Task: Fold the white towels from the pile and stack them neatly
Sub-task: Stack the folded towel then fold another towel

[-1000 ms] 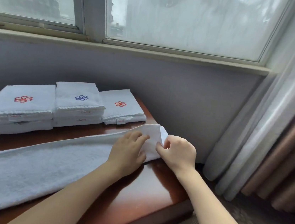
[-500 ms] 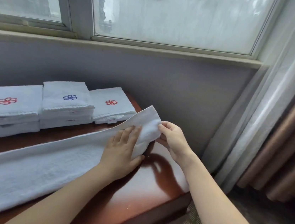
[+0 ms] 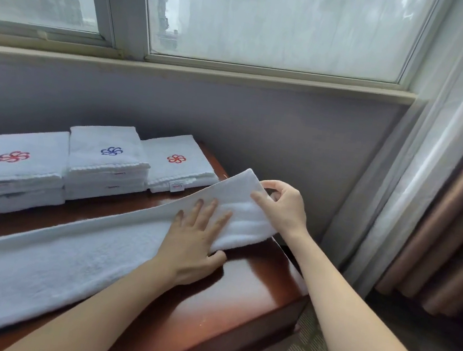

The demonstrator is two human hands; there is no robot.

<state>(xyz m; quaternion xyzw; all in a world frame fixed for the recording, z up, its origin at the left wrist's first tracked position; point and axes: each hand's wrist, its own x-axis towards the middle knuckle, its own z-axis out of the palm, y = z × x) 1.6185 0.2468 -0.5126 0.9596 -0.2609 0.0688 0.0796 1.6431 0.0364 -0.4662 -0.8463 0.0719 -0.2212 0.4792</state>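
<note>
A wide window (image 3: 272,20) is seen across the top of the view, from 10 to 1 o'clock, with a grey wall (image 3: 288,130) below its sill. Curtains (image 3: 443,172), a sheer one and a brown one, are hung at 3 o'clock.

A glossy reddish-brown table (image 3: 237,307) is set against the wall and fills the lower left, from 6 to 9 o'clock. A long towel (image 3: 53,264), white and folded into a narrow strip, is laid across the table from 8 o'clock towards the centre. Its right end is lifted clear of the table and curled back towards 9 o'clock.

Behind the strip, along the wall at 9 to 10 o'clock, three stacks of folded white towels are lined up side by side. The left stack (image 3: 11,177) is marked with a red flower emblem, the taller middle stack (image 3: 106,165) with a blue one, and the low right stack (image 3: 179,166) with a red one.

The left hand (image 3: 192,243) is laid flat on the strip just below the centre, its grip open, the fingers straight and spread on the cloth and the thumb at the towel's near edge. The right hand (image 3: 284,208), at 2 o'clock of the left hand, has its grip closed on the lifted end, which is pinched between thumb and fingers.
</note>
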